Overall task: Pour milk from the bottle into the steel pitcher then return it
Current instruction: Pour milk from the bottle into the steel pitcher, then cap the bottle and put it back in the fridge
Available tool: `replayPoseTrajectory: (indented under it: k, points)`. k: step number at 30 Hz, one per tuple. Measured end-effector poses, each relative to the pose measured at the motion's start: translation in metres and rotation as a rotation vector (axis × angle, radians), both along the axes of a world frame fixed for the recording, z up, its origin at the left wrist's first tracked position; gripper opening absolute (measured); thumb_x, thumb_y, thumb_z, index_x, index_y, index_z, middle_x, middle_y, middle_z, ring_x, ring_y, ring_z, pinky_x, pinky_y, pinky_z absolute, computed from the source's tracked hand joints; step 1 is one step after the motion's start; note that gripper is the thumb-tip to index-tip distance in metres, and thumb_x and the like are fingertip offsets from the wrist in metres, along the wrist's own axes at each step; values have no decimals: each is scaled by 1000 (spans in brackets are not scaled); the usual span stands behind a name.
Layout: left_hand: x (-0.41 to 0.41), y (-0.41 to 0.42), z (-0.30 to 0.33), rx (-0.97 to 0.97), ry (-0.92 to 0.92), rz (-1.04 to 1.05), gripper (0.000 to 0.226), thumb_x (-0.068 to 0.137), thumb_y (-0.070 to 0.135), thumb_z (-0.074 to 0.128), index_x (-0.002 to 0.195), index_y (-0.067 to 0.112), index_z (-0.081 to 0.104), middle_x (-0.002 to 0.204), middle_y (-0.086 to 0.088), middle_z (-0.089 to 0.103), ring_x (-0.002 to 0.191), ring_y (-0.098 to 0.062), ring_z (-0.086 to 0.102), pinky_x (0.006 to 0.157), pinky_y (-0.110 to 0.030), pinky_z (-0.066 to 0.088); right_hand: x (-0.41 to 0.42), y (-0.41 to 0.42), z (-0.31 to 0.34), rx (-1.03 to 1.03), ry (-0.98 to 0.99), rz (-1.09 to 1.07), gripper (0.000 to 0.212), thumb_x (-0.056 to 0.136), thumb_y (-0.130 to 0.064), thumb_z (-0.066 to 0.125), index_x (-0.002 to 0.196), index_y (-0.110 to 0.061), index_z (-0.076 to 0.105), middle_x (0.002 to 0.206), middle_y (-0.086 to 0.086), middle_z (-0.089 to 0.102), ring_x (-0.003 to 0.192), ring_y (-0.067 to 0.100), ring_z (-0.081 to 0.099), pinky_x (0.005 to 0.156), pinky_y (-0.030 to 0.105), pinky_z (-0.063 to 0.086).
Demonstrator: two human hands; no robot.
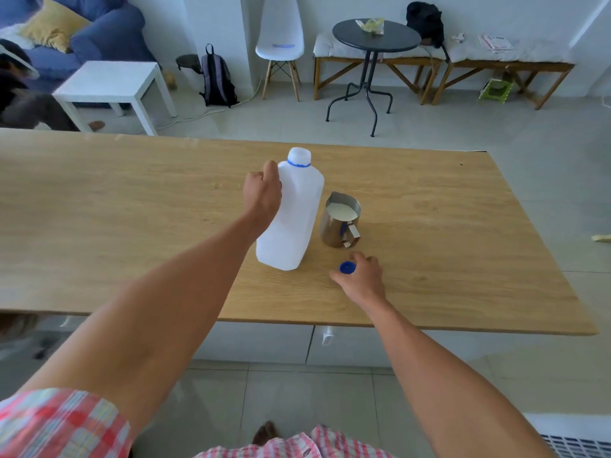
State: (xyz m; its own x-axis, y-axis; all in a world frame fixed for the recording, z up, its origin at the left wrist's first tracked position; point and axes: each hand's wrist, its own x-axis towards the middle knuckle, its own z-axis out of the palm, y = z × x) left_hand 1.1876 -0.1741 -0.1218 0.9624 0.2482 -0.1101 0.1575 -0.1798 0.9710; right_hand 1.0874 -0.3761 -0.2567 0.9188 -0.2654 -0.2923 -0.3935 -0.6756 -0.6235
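The milk bottle point(291, 209) stands on the wooden table point(132, 209), near the middle. It leans a little, with its top to the far side, and its mouth is open. The left hand point(263, 193) grips the bottle by the handle on its left side, with the fingers curled round it.

Just to the right of the bottle sits the steel pitcher point(340, 223). The two are very close, and it is hard to tell if they touch. The pitcher has milk in it, so the pouring looks done.

Nearer to the person, just in front of the pitcher, lies the blue cap point(347, 268). The right hand point(362, 276) reaches over it, and its fingertips pinch the cap from the near side.

The step now seems to be closing the bottle. Next, the right hand needs to lift the cap, bring it up to the open mouth, and twist it on while the left hand keeps the bottle steady. Then the bottle can go back to its place.

Far behind the table stand a white chair point(280, 41) and a round dark table point(375, 36).
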Motion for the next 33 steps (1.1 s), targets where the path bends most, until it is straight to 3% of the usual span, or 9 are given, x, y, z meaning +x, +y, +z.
replayPoseTrajectory:
  k: [6, 9, 12, 15, 19, 24, 27, 30, 33]
  points:
    - [-17, -4, -17, -90, -62, 69, 44, 94, 23, 35, 51, 24, 25, 53, 2, 32, 52, -14, 25, 49, -28, 20, -10, 1, -11, -3, -84, 59, 34, 94, -34, 70, 124, -19, 62, 117, -2, 43, 111, 24, 57, 86, 34, 53]
    - [-25, -5, -25, -97, -107, 101, 47, 95, 20, 35, 49, 26, 25, 52, 3, 31, 53, -16, 26, 49, -27, 20, -18, 7, 7, 146, -221, 7, 31, 93, -29, 72, 121, -20, 61, 118, -1, 54, 102, 19, 61, 81, 24, 48]
    - [-32, -4, -31, -107, -145, 106, 41, 97, 16, 34, 58, 22, 23, 53, 5, 28, 57, -17, 26, 49, -28, 21, -19, 13, 45, 354, -433, -56, 30, 90, -26, 79, 113, -21, 60, 108, -2, 65, 94, 14, 66, 75, 19, 53]
    - [-38, -3, -36, -100, -163, 97, 47, 100, 13, 34, 56, 25, 23, 49, 12, 26, 55, -15, 26, 47, -24, 25, 1, 22, 93, 449, -646, -64, 25, 89, -19, 82, 107, -18, 64, 101, -7, 68, 87, 9, 67, 78, 21, 56]
    - [-41, -3, -38, -72, -172, 113, 50, 102, 12, 36, 53, 23, 27, 44, 13, 34, 49, -10, 31, 46, -20, 30, 37, 39, 153, 513, -776, -9, 29, 79, -22, 89, 97, -12, 68, 96, -3, 71, 94, 17, 70, 84, 29, 57]
    - [-42, -1, -38, -105, -147, 98, 44, 99, 9, 37, 57, 17, 28, 45, 11, 35, 46, -10, 28, 44, -22, 28, 62, 58, 184, 367, -707, 286, 30, 78, -24, 90, 95, -14, 68, 96, -8, 70, 90, 0, 60, 88, 18, 48]
    - [-44, 1, -41, -154, -153, 67, 36, 94, 21, 37, 60, 16, 27, 52, 0, 33, 50, -15, 28, 48, -28, 26, 71, 56, 187, 228, -573, 438, 30, 80, -25, 89, 99, -13, 69, 101, -9, 70, 91, -8, 57, 83, 11, 43]
    - [-46, 3, -43, -136, -177, 43, 33, 78, 42, 35, 62, 14, 28, 54, -4, 35, 55, -20, 30, 50, -30, 26, 73, 52, 202, 137, -458, 550, 36, 84, -23, 86, 114, -16, 68, 110, -9, 69, 98, 1, 59, 84, 18, 42]
    - [-46, 2, -44, -140, -195, 49, 33, 75, 44, 34, 61, 15, 27, 55, -5, 35, 57, -21, 29, 52, -33, 27, 81, 52, 227, -74, -274, 713, 57, 90, -23, 79, 142, -35, 59, 129, -11, 67, 111, 12, 58, 92, 25, 40]
